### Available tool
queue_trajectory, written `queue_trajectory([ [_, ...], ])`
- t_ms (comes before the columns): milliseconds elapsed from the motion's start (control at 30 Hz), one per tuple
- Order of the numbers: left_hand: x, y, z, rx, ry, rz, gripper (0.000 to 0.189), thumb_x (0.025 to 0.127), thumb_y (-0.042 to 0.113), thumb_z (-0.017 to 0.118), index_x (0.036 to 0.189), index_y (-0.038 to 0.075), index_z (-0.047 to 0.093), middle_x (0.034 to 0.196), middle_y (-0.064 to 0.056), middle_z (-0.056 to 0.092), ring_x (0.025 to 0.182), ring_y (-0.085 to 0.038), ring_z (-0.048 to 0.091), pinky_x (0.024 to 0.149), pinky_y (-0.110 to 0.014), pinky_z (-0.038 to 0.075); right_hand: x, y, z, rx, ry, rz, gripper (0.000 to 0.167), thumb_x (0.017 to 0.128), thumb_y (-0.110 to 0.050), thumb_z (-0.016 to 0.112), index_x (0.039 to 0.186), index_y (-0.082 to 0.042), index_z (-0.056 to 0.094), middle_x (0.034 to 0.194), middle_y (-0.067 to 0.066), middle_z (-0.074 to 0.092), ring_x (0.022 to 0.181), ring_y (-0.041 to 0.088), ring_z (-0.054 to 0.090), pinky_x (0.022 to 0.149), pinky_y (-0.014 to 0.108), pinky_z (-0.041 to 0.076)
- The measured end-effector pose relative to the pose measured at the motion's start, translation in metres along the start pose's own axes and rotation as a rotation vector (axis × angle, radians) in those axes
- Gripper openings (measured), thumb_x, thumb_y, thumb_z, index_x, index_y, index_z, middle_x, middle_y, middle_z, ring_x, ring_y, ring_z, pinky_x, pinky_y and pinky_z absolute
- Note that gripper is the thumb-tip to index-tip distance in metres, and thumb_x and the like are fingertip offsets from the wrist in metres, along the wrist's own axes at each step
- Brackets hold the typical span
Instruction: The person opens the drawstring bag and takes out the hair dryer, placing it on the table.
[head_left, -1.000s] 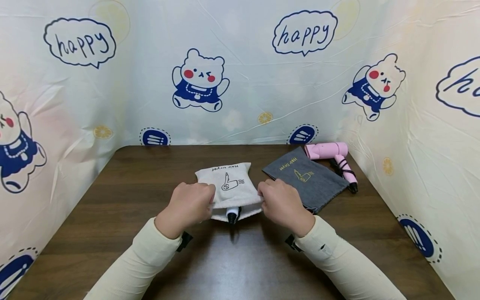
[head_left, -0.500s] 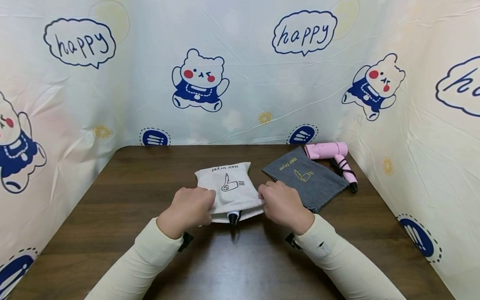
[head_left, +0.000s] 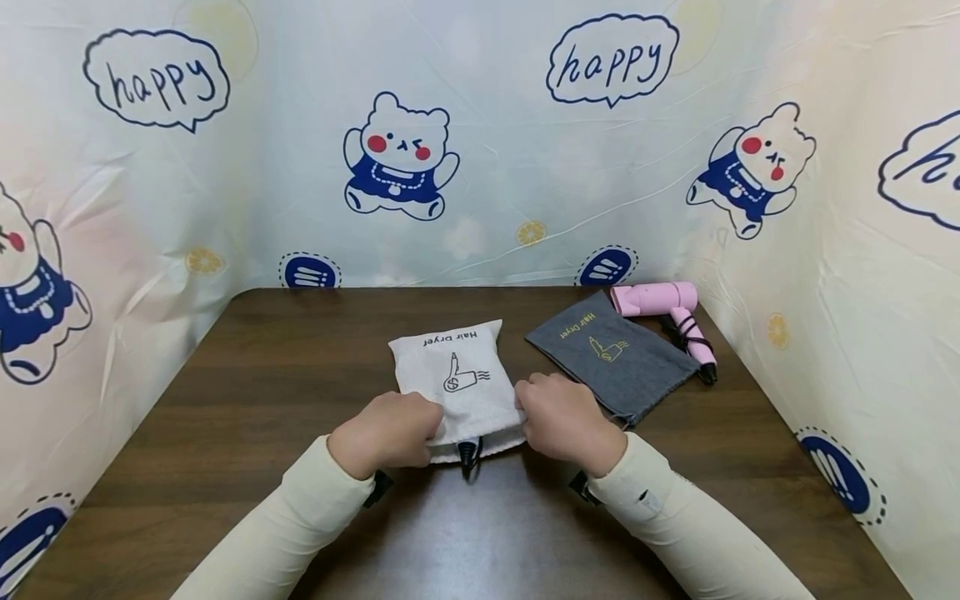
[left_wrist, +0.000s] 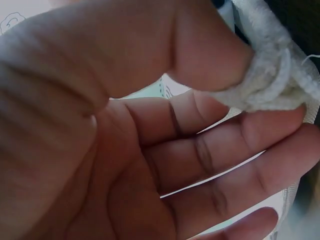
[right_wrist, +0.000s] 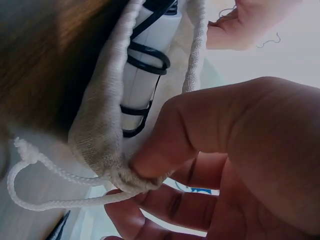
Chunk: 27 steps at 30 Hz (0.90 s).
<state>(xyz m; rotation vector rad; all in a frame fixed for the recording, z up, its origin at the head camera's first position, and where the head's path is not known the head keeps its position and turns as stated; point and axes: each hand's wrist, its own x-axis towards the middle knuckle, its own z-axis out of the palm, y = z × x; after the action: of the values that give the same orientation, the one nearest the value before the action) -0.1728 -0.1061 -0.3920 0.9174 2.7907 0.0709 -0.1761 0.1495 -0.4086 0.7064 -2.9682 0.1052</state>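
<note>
A white cloth drawstring bag, printed with "Hair Dryer" and a line drawing, lies on the table with its mouth towards me. My left hand pinches the left corner of that mouth between thumb and fingers. At the right corner, my right hand pinches the rim, beside a loop of white drawcord. Inside the bag is a white hair dryer, its handle wrapped in black cord. Only its black cord end sticks out of the mouth in the head view; the cloth hides the rest.
A grey "Hair Dryer" pouch lies flat to the right of my right hand. Behind it, near the table's right edge, rests a pink hair dryer with a black cord round its handle. Printed curtains surround the brown table.
Both hands have drawn the bag's mouth a little towards me, the left hand also shifting right. The cloth covers more of the white handle, and the bag's print looks flatter.
</note>
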Motion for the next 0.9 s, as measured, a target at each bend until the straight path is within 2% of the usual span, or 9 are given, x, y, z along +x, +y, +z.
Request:
queue_trajectory([
  [167, -0.003, 0.003, -0.004, -0.021, -0.029, 0.007, 0.048, 0.075, 0.002, 0.069, 0.053, 0.022, 0.031, 0.059, 0.011, 0.019, 0.059, -0.012, 0.018, 0.052, -0.033, 0.017, -0.003, -0.003, -0.004, 0.011, -0.021, -0.027, 0.01, 0.084, -0.017, 0.072, 0.083, -0.024, 0.064, 0.079, -0.007, 0.057, 0.068, 0.014, 0.055, 0.054, 0.037, 0.045],
  [367, -0.006, 0.004, -0.007, -0.039, -0.079, 0.021, 0.047, 0.071, 0.004, 0.068, 0.051, 0.023, 0.03, 0.058, 0.012, 0.017, 0.058, -0.012, 0.018, 0.052, -0.032, 0.015, -0.011, -0.008, -0.011, 0.022, -0.072, -0.059, 0.023, 0.08, -0.028, 0.077, 0.076, -0.027, 0.054, 0.073, -0.01, 0.049, 0.062, 0.01, 0.047, 0.049, 0.034, 0.038],
  [567, -0.005, -0.004, -0.011, -0.127, -0.145, 0.021, 0.043, 0.07, 0.004, 0.061, 0.053, 0.024, 0.026, 0.059, 0.012, 0.011, 0.06, -0.012, 0.012, 0.054, -0.033, 0.01, -0.017, -0.018, -0.012, 0.049, -0.062, -0.101, 0.028, 0.079, -0.031, 0.076, 0.07, -0.028, 0.05, 0.065, -0.013, 0.047, 0.058, 0.007, 0.045, 0.047, 0.034, 0.036],
  [667, -0.004, -0.01, -0.014, -0.169, -0.15, 0.009, 0.037, 0.07, 0.003, 0.058, 0.054, 0.024, 0.032, 0.055, 0.013, 0.017, 0.057, -0.01, 0.015, 0.053, -0.031, 0.014, -0.017, -0.025, -0.009, 0.063, -0.082, -0.129, 0.032, 0.08, -0.035, 0.076, 0.063, -0.029, 0.049, 0.058, -0.014, 0.046, 0.053, 0.007, 0.045, 0.044, 0.034, 0.035],
  [767, 0.0, -0.021, -0.015, -0.173, -0.067, 0.0, 0.03, 0.075, 0.005, 0.057, 0.057, 0.024, 0.043, 0.054, 0.013, 0.032, 0.053, -0.007, 0.028, 0.05, -0.029, 0.024, -0.017, -0.033, -0.004, 0.075, -0.097, -0.137, 0.04, 0.083, -0.039, 0.075, 0.055, -0.029, 0.048, 0.05, -0.014, 0.043, 0.048, 0.008, 0.044, 0.041, 0.035, 0.033],
  [900, 0.016, -0.041, -0.011, -0.15, 0.181, -0.01, 0.022, 0.087, 0.012, 0.058, 0.069, 0.023, 0.053, 0.063, 0.01, 0.047, 0.057, -0.009, 0.043, 0.052, -0.03, 0.035, -0.018, -0.043, 0.003, 0.114, -0.111, -0.126, 0.05, 0.087, -0.043, 0.073, 0.048, -0.029, 0.047, 0.044, -0.015, 0.039, 0.045, 0.008, 0.043, 0.04, 0.034, 0.033],
])
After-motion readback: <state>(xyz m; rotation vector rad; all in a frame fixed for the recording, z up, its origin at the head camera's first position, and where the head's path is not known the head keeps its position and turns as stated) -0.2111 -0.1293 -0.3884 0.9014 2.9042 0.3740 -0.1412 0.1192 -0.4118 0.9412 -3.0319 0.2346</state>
